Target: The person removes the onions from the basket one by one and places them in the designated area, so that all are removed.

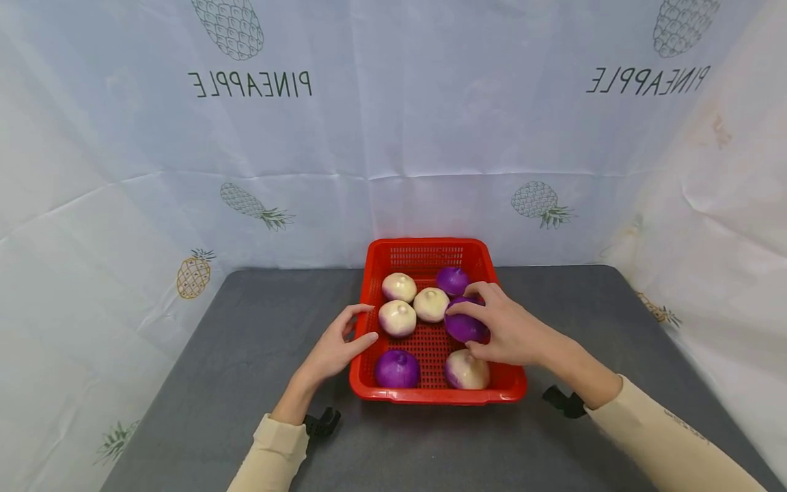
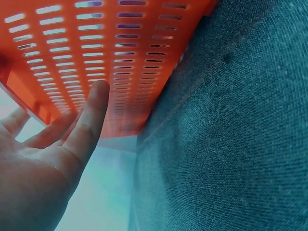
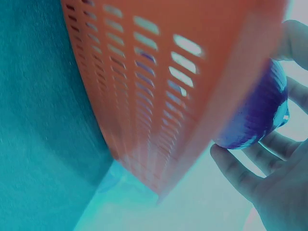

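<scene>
A red slotted plastic basket (image 1: 438, 395) holds purple onions and cream-and-purple turnips. My right hand (image 1: 507, 328) reaches over the basket's right side and grips a purple onion (image 1: 465, 326) between thumb and fingers. The right wrist view shows this onion (image 3: 260, 110) just above the rim. My left hand (image 1: 335, 348) is at the basket's left side, its fingers spread and fairly straight and holding nothing. In the left wrist view, one finger (image 2: 89, 120) lies against or close to the slotted outer wall; contact is hard to tell.
Another purple onion (image 1: 453, 280) lies at the back right of the basket and one (image 1: 397, 369) at the front left. A turnip (image 1: 467, 370) sits front right, others (image 1: 397, 318) left of centre. The dark grey table (image 1: 246, 355) meets a pineapple-print cloth (image 1: 430, 137) behind.
</scene>
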The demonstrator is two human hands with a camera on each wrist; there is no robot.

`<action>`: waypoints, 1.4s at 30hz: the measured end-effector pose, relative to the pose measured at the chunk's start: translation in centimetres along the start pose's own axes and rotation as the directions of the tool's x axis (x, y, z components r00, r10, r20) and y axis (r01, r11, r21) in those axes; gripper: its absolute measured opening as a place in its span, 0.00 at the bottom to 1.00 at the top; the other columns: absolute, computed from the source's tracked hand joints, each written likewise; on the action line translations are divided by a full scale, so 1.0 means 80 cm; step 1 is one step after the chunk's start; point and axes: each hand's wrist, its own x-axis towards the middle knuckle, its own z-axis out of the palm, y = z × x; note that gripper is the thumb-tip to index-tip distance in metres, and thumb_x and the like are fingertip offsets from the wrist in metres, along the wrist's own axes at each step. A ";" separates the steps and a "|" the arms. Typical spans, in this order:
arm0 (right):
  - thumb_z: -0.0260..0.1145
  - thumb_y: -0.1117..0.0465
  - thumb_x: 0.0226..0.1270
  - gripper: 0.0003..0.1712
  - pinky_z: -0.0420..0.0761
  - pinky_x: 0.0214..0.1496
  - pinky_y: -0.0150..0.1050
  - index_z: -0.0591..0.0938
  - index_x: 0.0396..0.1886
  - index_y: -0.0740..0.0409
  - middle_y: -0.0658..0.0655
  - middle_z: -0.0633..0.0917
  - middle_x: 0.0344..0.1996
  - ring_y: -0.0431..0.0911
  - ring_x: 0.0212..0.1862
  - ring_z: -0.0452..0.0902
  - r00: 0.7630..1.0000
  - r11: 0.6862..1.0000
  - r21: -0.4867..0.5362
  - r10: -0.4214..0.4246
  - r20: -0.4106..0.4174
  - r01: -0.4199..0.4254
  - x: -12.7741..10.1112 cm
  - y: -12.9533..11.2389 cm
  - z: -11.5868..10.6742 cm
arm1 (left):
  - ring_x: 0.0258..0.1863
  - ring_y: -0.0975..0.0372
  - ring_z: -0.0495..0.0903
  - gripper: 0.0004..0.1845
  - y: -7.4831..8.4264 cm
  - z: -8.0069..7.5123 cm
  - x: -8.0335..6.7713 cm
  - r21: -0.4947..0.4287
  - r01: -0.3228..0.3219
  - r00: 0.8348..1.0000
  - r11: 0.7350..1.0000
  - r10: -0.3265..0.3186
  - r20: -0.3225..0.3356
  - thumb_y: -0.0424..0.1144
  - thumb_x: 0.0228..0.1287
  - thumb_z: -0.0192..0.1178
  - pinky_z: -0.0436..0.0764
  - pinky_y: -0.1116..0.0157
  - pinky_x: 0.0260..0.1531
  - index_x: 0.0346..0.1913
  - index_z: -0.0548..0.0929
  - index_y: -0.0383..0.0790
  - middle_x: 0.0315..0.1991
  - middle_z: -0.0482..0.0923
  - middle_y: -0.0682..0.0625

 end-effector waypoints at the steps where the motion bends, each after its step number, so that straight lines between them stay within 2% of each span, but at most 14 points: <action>1: 0.78 0.58 0.51 0.32 0.85 0.48 0.44 0.82 0.59 0.43 0.56 0.71 0.58 0.51 0.60 0.65 1.000 1.000 0.001 0.002 -0.006 -0.002 0.000 0.002 -0.003 | 0.56 0.48 0.78 0.30 0.000 0.000 -0.001 -0.002 -0.001 1.000 1.000 0.001 0.000 0.38 0.70 0.64 0.87 0.54 0.47 0.71 0.67 0.40 0.64 0.71 0.37; 12: 0.76 0.61 0.51 0.32 0.86 0.47 0.51 0.81 0.60 0.47 0.60 0.72 0.57 0.56 0.59 0.65 0.997 0.998 -0.003 0.057 -0.043 -0.057 -0.001 0.018 -0.032 | 0.55 0.48 0.78 0.30 0.000 -0.001 -0.001 0.003 0.008 1.000 1.000 -0.008 -0.010 0.39 0.70 0.64 0.87 0.53 0.46 0.71 0.67 0.40 0.62 0.72 0.36; 19: 0.75 0.62 0.52 0.31 0.85 0.45 0.50 0.82 0.59 0.48 0.61 0.72 0.57 0.56 0.59 0.65 0.995 0.996 -0.022 0.082 -0.057 -0.083 0.003 0.032 -0.044 | 0.54 0.48 0.79 0.30 0.001 -0.003 -0.001 -0.003 0.008 1.000 1.000 -0.008 -0.014 0.38 0.70 0.65 0.87 0.52 0.45 0.71 0.67 0.39 0.62 0.72 0.36; 24: 0.75 0.62 0.51 0.32 0.86 0.45 0.53 0.81 0.60 0.50 0.62 0.71 0.57 0.57 0.58 0.65 0.989 0.990 -0.037 0.133 -0.057 -0.135 0.004 0.044 -0.052 | 0.54 0.48 0.79 0.30 0.000 -0.004 0.001 0.006 0.002 1.000 1.000 -0.002 -0.021 0.37 0.69 0.65 0.87 0.50 0.46 0.71 0.68 0.39 0.62 0.73 0.36; 36: 0.73 0.61 0.58 0.29 0.86 0.43 0.57 0.80 0.61 0.54 0.66 0.70 0.55 0.60 0.55 0.66 0.966 0.962 -0.105 0.243 -0.082 -0.251 0.002 0.079 -0.057 | 0.54 0.47 0.79 0.29 0.000 -0.002 0.001 0.002 0.013 1.000 1.000 -0.013 -0.018 0.38 0.69 0.66 0.87 0.53 0.44 0.70 0.69 0.41 0.61 0.74 0.36; 42: 0.72 0.60 0.59 0.29 0.84 0.44 0.63 0.78 0.62 0.54 0.69 0.68 0.57 0.64 0.57 0.65 0.936 0.931 -0.105 0.343 -0.084 -0.350 0.000 0.100 -0.051 | 0.54 0.48 0.79 0.30 -0.002 0.000 0.001 -0.010 0.010 1.000 1.000 -0.010 -0.007 0.37 0.69 0.65 0.87 0.53 0.45 0.70 0.68 0.39 0.62 0.73 0.35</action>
